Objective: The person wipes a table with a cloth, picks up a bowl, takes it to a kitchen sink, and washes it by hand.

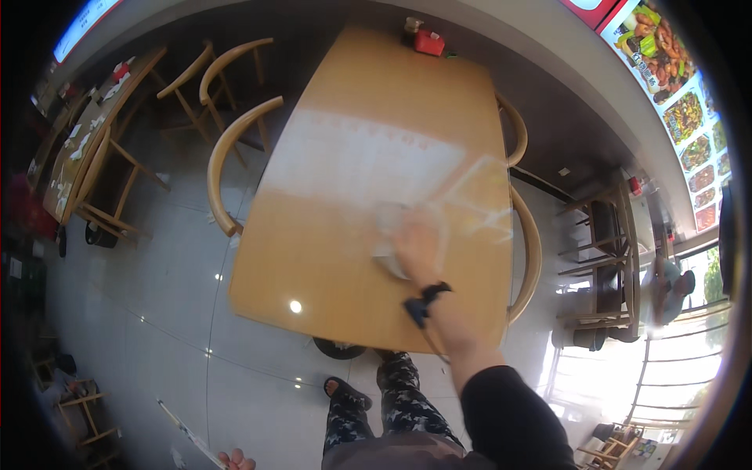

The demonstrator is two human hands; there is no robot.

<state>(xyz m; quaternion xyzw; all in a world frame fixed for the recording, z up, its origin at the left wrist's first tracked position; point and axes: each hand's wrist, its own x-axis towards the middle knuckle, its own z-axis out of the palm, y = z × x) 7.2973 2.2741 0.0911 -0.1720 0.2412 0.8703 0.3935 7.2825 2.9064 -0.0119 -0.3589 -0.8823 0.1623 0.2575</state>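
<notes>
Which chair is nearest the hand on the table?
The nearer chair right of the table; the farther right chair and left chairs sit farther from the right hand.

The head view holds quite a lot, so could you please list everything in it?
Table: one, light wood, centre
Cloth: one, whitish, blurred, on tabletop
Box: one, red, tabletop's far end
Chairs: at least five, light wood, tabletop's left and right
Side table: one, wood, upper left
Food pictures: several, multicoloured, upper right
Other person: one, greyish clothing, far right
Floor: one, grey, below
Stick-like thing: one, pale, lower left
Wristband: one, black, right wrist
Trousers: one pair, camouflage grey-black, bottom
Right hand: one, bare, on cloth
Left hand: one, bare, bottom edge
</notes>
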